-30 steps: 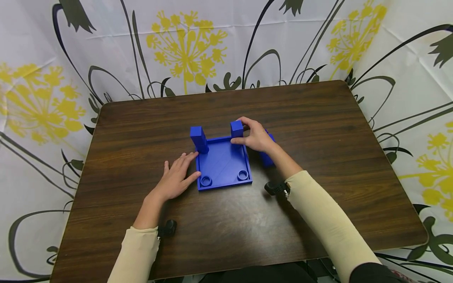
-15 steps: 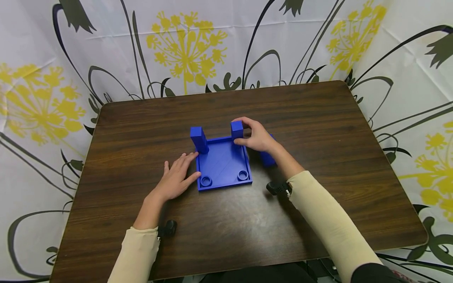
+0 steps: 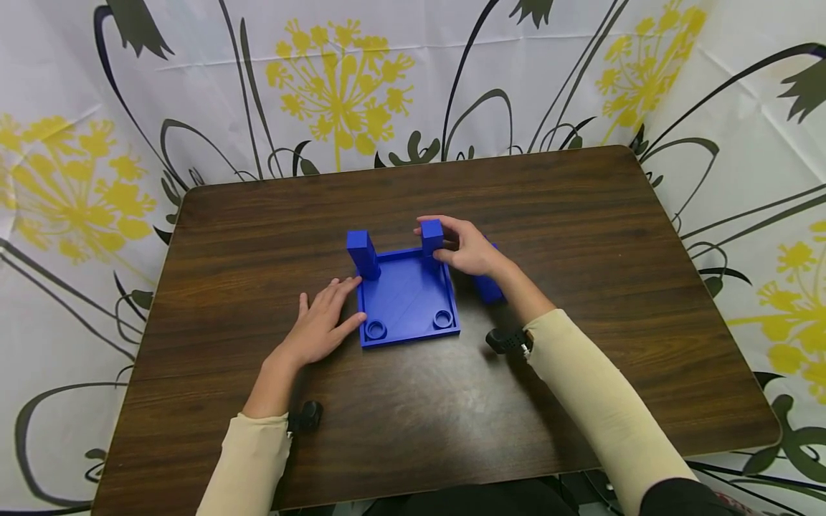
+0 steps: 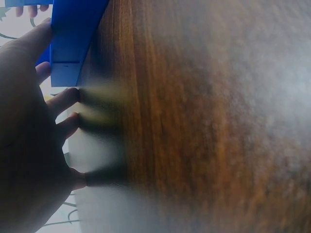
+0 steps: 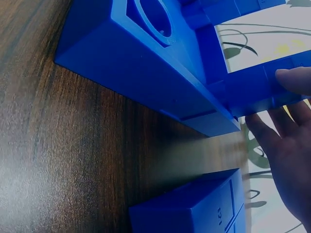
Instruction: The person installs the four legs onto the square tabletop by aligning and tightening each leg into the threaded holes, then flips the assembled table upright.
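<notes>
A square blue tray-like panel (image 3: pixel 403 297) with a raised rim lies on the table. Round sockets stand in its front left corner (image 3: pixel 376 330) and front right corner (image 3: pixel 442 319). At the back left corner rises a square blue post (image 3: pixel 361 249). My right hand (image 3: pixel 476 252) holds a second upright blue post (image 3: pixel 432 235) at the back right corner; in the right wrist view the thumb lies on this post (image 5: pixel 255 90) with fingers on its other side. My left hand (image 3: pixel 320 326) rests at the panel's left edge, fingers spread, thumb touching the rim.
Right of the panel, partly behind my right wrist, a blue block (image 3: pixel 488 288) lies on the brown table (image 3: pixel 581 287); the right wrist view shows this block (image 5: pixel 194 206) close up. A flower-patterned cloth (image 3: pixel 387 72) hangs behind the table.
The fingers of my right hand have shifted round the right post: the thumb slid rightward across its face and fingertips now show past its left side. My left hand has stayed put.
</notes>
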Demonstrator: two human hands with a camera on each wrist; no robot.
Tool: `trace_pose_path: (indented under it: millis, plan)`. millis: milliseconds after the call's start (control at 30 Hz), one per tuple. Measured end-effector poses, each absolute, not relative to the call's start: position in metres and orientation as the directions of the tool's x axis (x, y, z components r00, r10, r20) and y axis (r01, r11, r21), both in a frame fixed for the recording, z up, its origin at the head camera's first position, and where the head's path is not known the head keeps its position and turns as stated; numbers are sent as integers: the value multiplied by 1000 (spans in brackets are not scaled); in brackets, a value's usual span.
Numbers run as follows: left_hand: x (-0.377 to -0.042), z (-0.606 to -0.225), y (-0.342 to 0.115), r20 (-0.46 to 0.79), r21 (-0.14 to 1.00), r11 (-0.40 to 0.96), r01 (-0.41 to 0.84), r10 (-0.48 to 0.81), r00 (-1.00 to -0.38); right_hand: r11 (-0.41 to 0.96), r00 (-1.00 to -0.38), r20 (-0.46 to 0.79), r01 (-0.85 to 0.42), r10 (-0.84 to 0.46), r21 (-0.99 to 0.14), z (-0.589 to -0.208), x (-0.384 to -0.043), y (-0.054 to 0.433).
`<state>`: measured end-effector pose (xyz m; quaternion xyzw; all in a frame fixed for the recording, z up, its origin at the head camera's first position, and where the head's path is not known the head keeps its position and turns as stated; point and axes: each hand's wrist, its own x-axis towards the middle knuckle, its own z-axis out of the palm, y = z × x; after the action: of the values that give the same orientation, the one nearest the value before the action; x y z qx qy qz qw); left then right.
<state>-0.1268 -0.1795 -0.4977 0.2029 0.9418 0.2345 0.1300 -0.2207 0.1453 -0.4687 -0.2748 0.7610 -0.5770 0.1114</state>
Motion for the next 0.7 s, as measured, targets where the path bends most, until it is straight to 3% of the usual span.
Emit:
trace_pose_path:
  millis: [700]
  plan:
    - [-127, -497, -178, -158, 493, 810, 317, 442, -883, 263, -900, 187, -305, -393, -915, -479, -212, 136]
